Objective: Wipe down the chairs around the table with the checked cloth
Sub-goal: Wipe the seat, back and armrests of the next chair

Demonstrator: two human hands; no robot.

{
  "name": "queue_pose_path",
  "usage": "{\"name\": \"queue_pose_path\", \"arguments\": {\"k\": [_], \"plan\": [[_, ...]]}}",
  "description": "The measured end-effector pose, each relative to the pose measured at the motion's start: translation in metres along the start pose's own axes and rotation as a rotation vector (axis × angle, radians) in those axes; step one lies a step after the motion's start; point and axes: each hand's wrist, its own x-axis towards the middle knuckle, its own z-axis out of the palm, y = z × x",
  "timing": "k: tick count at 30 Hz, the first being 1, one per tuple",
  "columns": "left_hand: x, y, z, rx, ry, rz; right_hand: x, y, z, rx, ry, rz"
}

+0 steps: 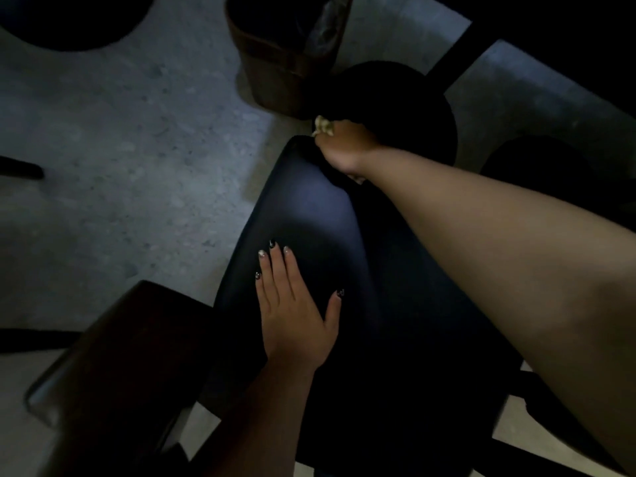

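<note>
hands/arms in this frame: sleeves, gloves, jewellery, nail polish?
Both forearms are bare: no sleeves, gloves, watch or bracelets in view. The left hand has painted nails, some dark and some pale and glittery. No rings visible on it. The right hand is too shadowed to show its nails.

My left hand (296, 315) lies flat, palm down, fingers straight and close together, thumb spread out to the right. Its nails are painted, some dark and some pale. The left forearm runs up from the bottom edge, bare, and slants right toward the wrist. My right arm comes in from the right edge, bare too, stretched far forward and to the left. The right hand (344, 146) is at full reach with its back up, knuckles bent, and its grip is closed around a bunched bit of pale cloth (322, 125) that sticks out past the fingers
</note>
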Motion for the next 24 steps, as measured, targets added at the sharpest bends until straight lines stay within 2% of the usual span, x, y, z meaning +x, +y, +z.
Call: {"name": "queue_pose_path", "arguments": {"k": [5,9,12,14,18,19,21,24], "plan": [[-0.006,0.001,-0.003,0.011,-0.025,-0.034,0.004,-0.041,0.012,-0.203,0.002,-0.141],[-0.012,-0.007,-0.001,-0.008,-0.013,-0.022,-0.010,-0.076,0.028,-0.574,-0.103,-0.331],[-0.019,-0.011,-0.001,-0.001,-0.020,-0.003,-0.035,-0.096,0.059,-0.740,-0.265,-0.495],[-0.021,-0.012,-0.003,-0.002,-0.051,-0.011,-0.057,-0.108,0.081,-0.732,-0.408,-0.549],[-0.025,-0.017,0.002,0.050,-0.240,-0.051,-0.094,-0.128,0.114,-0.717,-0.735,-0.633],[-0.026,-0.018,0.003,0.072,-0.272,-0.054,-0.100,-0.130,0.119,-0.740,-0.771,-0.689],[-0.026,-0.018,0.004,0.110,-0.290,-0.044,-0.101,-0.131,0.122,-0.780,-0.738,-0.751],[-0.024,-0.015,0.002,0.004,-0.095,-0.053,-0.078,-0.123,0.102,-0.741,-0.614,-0.718]]}}
